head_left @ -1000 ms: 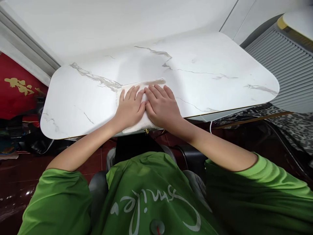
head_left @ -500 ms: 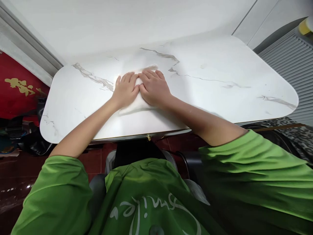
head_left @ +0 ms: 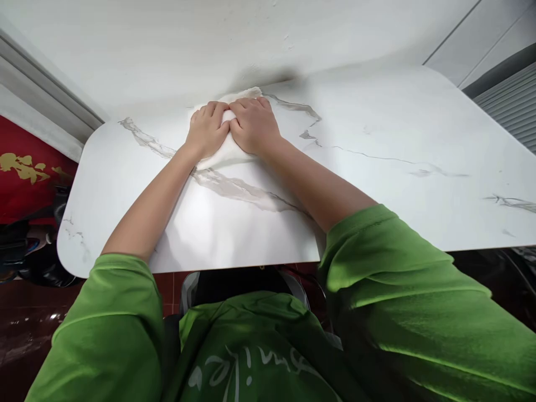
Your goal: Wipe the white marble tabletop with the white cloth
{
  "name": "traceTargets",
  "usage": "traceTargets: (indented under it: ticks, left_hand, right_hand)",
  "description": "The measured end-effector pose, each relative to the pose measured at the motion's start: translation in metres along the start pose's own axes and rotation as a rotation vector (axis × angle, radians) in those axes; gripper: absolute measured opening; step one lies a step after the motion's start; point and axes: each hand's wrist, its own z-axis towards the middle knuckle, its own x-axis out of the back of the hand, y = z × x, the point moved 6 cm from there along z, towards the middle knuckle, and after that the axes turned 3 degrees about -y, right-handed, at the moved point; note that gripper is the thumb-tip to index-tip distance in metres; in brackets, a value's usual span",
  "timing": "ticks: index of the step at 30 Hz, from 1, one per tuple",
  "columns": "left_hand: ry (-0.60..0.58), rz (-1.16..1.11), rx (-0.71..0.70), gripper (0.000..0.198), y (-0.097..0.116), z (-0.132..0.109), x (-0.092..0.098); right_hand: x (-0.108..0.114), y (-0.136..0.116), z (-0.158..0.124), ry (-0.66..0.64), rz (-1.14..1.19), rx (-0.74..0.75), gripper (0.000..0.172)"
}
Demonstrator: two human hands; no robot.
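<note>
A folded white cloth [head_left: 228,149] lies on the white marble-patterned table [head_left: 377,123], near its back edge by the wall. My left hand [head_left: 207,129] presses on the left part of the cloth, with its fingers together and slightly bent over it. My right hand [head_left: 253,124] bears down on the right part in the same way. The two thumbs nearly meet in the middle, and a strip of cloth shows between them. A rumpled edge of cloth sticks out beyond the fingertips. The fabric under both palms is hidden.
A pale wall [head_left: 167,50] rises behind the table. To the left hang a red cloth or cover with gold marks [head_left: 25,167] and dark bags [head_left: 46,262] beneath. A grey ribbed surface [head_left: 511,106] stands at the far right.
Both hands have pushed the cloth away from me, from the middle of the table towards the wall. My view has shifted too, and the arms reach further out.
</note>
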Motion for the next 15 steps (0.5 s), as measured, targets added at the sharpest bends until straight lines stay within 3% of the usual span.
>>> traceTargets:
  ticks: [8, 15]
  left_hand:
    - [0.013, -0.001, -0.022, 0.051, -0.013, 0.029, 0.001]
    - [0.028, 0.027, -0.011, 0.048, -0.015, 0.038, 0.001]
  right_hand:
    - [-0.011, 0.013, 0.029, 0.011, -0.078, -0.01, 0.051]
    - [-0.015, 0.024, 0.046, 0.049, 0.045, 0.015, 0.047]
